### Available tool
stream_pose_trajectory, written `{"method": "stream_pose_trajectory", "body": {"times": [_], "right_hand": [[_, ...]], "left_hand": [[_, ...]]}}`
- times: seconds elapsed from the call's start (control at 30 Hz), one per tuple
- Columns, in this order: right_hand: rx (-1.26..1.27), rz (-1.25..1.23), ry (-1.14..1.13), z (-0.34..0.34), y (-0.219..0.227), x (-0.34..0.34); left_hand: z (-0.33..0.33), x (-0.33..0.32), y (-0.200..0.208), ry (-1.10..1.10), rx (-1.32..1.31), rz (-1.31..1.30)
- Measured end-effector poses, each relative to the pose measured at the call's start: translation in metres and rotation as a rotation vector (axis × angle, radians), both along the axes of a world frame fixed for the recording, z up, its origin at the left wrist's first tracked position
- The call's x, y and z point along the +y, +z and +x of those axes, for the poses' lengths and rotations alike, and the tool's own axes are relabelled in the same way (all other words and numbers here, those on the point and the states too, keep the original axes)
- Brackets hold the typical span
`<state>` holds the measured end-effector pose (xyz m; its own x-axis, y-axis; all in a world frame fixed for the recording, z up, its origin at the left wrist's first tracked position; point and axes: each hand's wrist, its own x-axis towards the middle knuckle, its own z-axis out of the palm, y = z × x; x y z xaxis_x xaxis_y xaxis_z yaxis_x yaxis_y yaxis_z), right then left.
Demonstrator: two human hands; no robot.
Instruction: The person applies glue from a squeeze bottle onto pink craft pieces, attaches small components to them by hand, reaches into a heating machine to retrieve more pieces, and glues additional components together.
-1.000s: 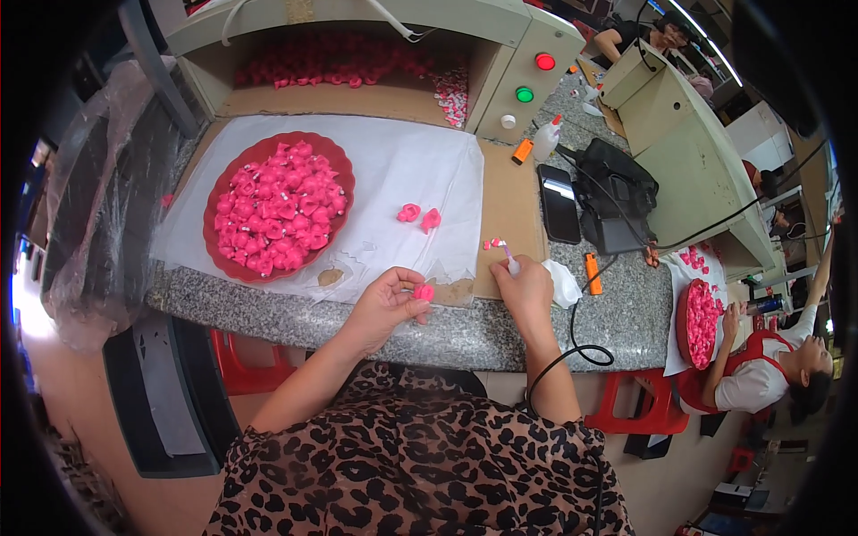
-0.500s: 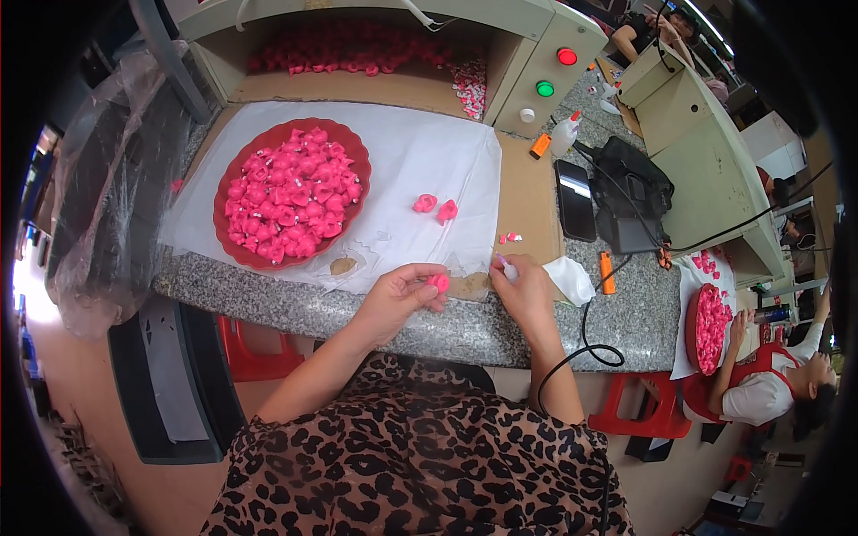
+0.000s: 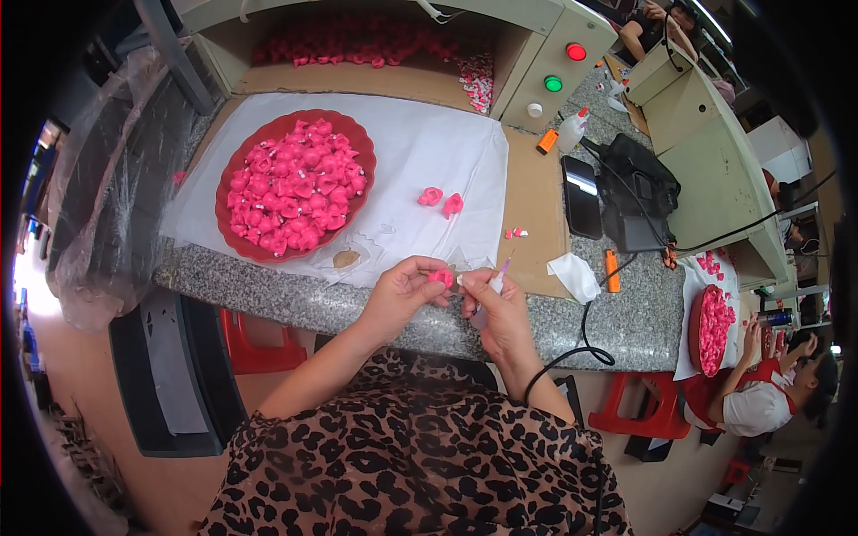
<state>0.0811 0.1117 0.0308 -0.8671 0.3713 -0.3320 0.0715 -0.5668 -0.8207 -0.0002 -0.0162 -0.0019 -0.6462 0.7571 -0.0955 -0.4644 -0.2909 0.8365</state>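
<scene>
My left hand (image 3: 407, 293) pinches a small pink moulded piece (image 3: 441, 278) between thumb and fingertips, above the table's front edge. Close beside it, my right hand (image 3: 503, 317) is closed round a small white bottle (image 3: 496, 283) with a thin purple needle tip pointing up and away. A tiny whitish bit shows at my right fingertips, next to the pink piece; its kind is too small to tell. Two loose pink pieces (image 3: 453, 205) lie on the white paper sheet (image 3: 393, 143). Farther left, a red scalloped tray (image 3: 223, 210) is heaped with similar pink pieces.
Tiny pink-and-white bits (image 3: 516, 233) lie on cardboard. To the right are a phone (image 3: 582, 196), a black bag (image 3: 636, 192), orange lighters (image 3: 612, 271), a squeeze bottle (image 3: 572, 131) and crumpled white tissue (image 3: 575, 276). A black cable (image 3: 590, 347) crosses my right forearm. A co-worker (image 3: 760, 393) sits at right.
My right hand has moved left from beside the tiny bits on the cardboard to my left hand, bringing the needle-tipped bottle. My left hand keeps the pink piece.
</scene>
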Motion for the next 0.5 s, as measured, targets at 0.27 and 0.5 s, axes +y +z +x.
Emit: {"method": "stream_pose_trajectory", "body": {"times": [0.27, 0.5], "right_hand": [[0.000, 0.106, -0.019, -0.0017, -0.0057, -0.0048], [0.008, 0.262, -0.027, -0.0007, -0.0068, -0.0101]], "left_hand": [[0.0015, -0.0001, -0.0007, 0.025, 0.036, 0.009], [0.0038, -0.0004, -0.0009, 0.020, 0.063, 0.009]]}}
